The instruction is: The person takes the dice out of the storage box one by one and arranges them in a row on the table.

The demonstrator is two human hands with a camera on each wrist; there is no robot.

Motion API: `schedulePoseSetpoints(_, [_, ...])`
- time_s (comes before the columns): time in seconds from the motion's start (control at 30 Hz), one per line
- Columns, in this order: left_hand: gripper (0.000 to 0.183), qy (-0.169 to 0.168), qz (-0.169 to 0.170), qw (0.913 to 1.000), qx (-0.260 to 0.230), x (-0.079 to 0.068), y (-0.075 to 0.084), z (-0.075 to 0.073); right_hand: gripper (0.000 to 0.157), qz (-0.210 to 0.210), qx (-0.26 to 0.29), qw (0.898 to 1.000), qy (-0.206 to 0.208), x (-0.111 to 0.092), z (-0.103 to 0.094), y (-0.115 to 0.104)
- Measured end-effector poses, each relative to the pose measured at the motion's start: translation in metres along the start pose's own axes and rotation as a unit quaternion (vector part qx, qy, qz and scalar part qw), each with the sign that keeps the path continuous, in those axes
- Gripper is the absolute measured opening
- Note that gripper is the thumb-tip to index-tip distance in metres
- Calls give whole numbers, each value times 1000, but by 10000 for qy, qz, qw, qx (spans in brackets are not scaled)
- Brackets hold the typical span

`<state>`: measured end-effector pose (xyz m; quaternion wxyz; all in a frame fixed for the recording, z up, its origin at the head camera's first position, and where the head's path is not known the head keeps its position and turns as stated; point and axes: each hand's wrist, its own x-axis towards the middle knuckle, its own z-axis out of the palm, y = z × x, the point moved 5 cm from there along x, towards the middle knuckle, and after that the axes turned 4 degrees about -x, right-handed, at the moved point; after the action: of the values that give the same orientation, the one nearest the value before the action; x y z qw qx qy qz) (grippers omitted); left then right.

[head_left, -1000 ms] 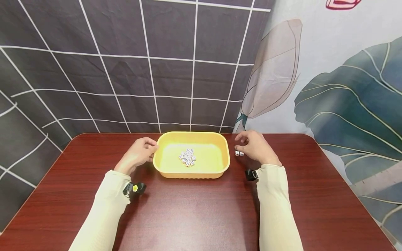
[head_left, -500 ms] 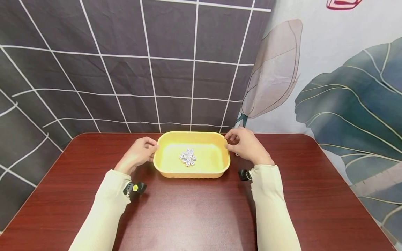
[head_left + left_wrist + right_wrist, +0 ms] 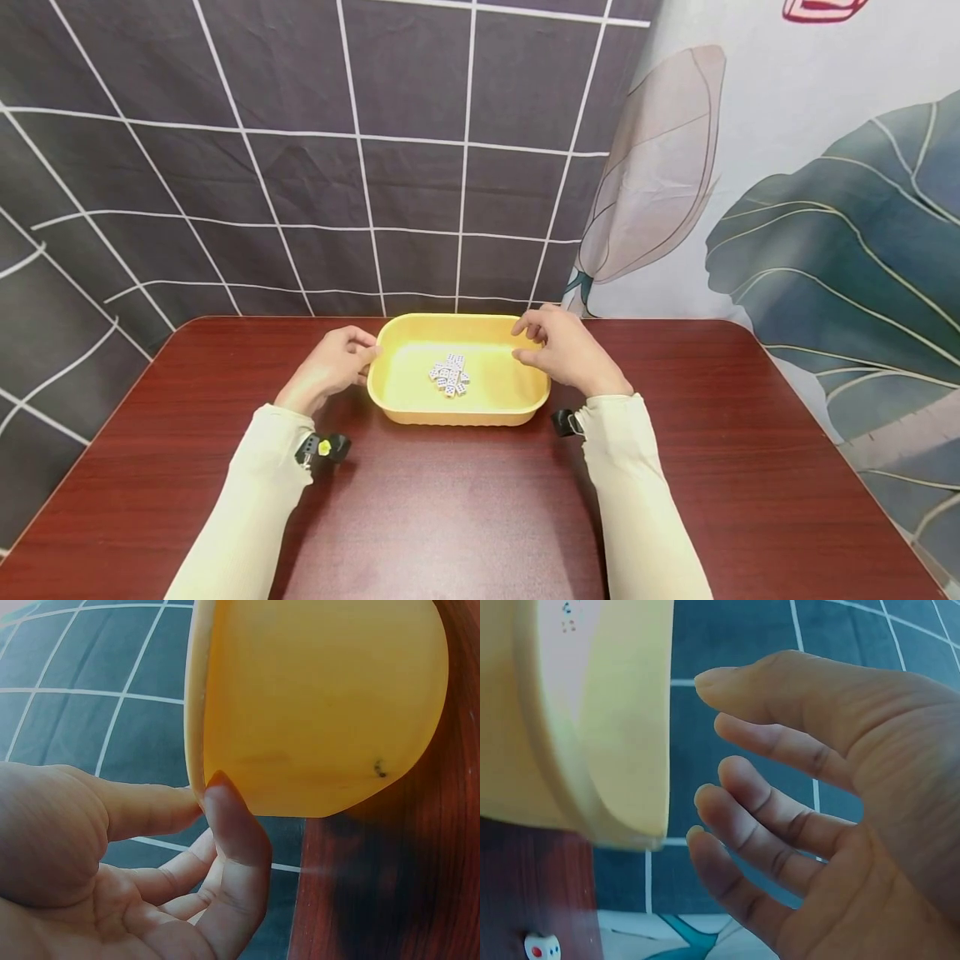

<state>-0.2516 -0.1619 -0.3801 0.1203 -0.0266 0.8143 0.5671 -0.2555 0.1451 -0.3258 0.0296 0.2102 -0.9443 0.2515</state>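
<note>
My left hand pinches the left rim of a yellow plastic basin. In the left wrist view, thumb and forefinger meet at the basin's edge. A small pile of white dice lies toward the middle of the basin floor. My right hand is over the basin's right end, fingers loosely bent and apart. Nothing shows between its fingers in the right wrist view, where the hand is beside the rim. A white die with a red spot sits on the table outside the basin; the right hand hides that spot in the head view.
The dark red wooden table extends in front and to both sides. Right behind its far edge hangs a dark grid-patterned cloth, with a pale leaf-printed cloth to the right. Black straps with small devices are on both wrists.
My right hand has moved left, from beside two dice on the table to over the basin's right end. My left hand has stayed at the rim, and the pile looks the same.
</note>
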Motion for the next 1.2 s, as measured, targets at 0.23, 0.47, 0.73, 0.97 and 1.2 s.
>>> schedulePoseSetpoints(0.23, [27,12,24,10000,43,-2,0,0,25,-132,37,9998,-126,3,11,-10])
schedulePoseSetpoints(0.47, [27,1,66,10000,40,-2,1,1,25,-381,-45,9991,-161,7,20,-18])
schedulePoseSetpoints(0.73, [27,-9,51,10000,47,-2,1,1,28,-496,-34,9985,-249,11,30,-23])
schedulePoseSetpoints(0.97, [28,25,46,10000,69,-2,2,0,26,-708,-41,9967,-393,16,45,-27])
schedulePoseSetpoints(1.2, [28,24,28,10000,64,-2,2,1,25,-533,-196,9968,-559,19,61,-25])
